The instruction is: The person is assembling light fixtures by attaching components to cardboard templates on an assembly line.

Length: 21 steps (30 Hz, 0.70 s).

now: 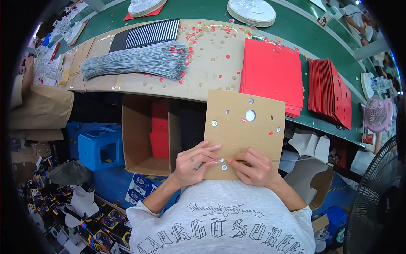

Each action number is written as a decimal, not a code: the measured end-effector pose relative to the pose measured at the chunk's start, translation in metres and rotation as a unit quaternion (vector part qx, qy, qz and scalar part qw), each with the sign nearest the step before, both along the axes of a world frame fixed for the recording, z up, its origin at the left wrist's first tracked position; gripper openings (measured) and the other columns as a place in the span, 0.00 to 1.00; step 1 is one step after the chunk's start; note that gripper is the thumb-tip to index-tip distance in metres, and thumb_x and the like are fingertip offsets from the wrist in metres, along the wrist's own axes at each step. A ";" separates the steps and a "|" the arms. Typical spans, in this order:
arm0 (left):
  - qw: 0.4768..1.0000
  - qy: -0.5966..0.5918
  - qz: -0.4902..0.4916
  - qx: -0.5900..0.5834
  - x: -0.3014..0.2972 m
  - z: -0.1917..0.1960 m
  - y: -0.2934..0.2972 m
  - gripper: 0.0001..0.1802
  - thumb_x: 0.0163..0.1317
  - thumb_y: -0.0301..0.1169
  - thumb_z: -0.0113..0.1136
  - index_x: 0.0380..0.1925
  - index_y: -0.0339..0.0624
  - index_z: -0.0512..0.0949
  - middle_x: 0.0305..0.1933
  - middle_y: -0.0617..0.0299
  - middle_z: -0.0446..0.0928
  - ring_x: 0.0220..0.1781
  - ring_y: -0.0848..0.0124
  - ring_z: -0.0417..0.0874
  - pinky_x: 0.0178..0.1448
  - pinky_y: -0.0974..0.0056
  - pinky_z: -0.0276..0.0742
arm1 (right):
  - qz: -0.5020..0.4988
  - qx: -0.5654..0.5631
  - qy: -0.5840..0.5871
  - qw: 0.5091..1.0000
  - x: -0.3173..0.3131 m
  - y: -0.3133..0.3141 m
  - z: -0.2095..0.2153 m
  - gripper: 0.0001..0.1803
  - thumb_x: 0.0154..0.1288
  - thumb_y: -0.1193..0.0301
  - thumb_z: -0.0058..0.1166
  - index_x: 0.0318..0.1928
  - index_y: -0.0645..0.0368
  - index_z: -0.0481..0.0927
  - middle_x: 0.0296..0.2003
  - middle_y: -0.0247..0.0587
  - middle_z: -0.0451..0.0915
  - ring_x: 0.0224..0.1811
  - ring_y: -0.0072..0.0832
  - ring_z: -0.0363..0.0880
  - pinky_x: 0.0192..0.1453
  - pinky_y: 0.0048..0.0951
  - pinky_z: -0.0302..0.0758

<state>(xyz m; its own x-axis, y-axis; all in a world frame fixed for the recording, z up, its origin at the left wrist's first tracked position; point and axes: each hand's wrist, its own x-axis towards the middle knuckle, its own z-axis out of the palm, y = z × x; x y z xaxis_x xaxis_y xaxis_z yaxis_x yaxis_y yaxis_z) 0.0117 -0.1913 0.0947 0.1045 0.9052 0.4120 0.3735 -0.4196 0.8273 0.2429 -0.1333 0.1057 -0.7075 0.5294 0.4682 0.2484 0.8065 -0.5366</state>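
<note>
A square brown cardboard panel (pixel 247 142) leans against the table's front edge and my body. It has a large round hole near its top, small slots and several metal-ringed holes. My right hand (pixel 255 167) pinches a thin grey wire tie (pixel 294 160), whose free length sticks out to the right. Its fingertips are at a small slot low on the panel. From the other side of that slot, my left hand (pixel 195 164) reaches in with thumb and fingers closed together. What lies between them is too small to make out.
On the table lie a bundle of grey wire ties (pixel 133 62), a striped black-and-white sheet (pixel 153 33), a stack of red cards (pixel 272 74) and another red stack (pixel 327 89). Red and brown discs are scattered about. Below are an open carton (pixel 137 137) and a blue stool (pixel 99 148). A black fan (pixel 374 199) stands right.
</note>
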 end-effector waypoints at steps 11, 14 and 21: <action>0.990 0.105 0.009 -0.094 0.003 0.013 0.044 0.30 0.53 0.25 0.73 0.59 0.38 0.77 0.66 0.51 0.76 0.78 0.50 0.67 0.79 0.40 0.58 | -0.011 -0.050 0.002 0.999 0.008 0.001 0.015 0.11 0.53 0.75 0.69 0.39 0.60 0.89 0.32 0.37 0.79 0.31 0.30 0.78 0.33 0.33 0.76; 0.983 0.122 0.024 -0.138 -0.001 0.012 0.046 0.41 0.56 0.30 0.72 0.71 0.40 0.68 0.73 0.49 0.69 0.80 0.50 0.63 0.79 0.35 0.52 | -0.159 -0.233 -0.057 0.958 0.087 -0.001 0.036 0.08 0.58 0.71 0.68 0.36 0.62 0.89 0.35 0.45 0.84 0.33 0.28 0.81 0.35 0.33 0.77; 0.952 0.306 0.008 -0.004 0.025 0.044 0.056 0.42 0.57 0.30 0.68 0.74 0.41 0.65 0.77 0.52 0.66 0.80 0.51 0.63 0.79 0.28 0.37 | -0.515 -0.433 0.283 0.683 0.127 -0.008 -0.005 0.26 0.83 0.59 0.44 0.70 0.63 0.73 0.42 0.39 0.86 0.38 0.20 0.81 0.39 0.22 0.75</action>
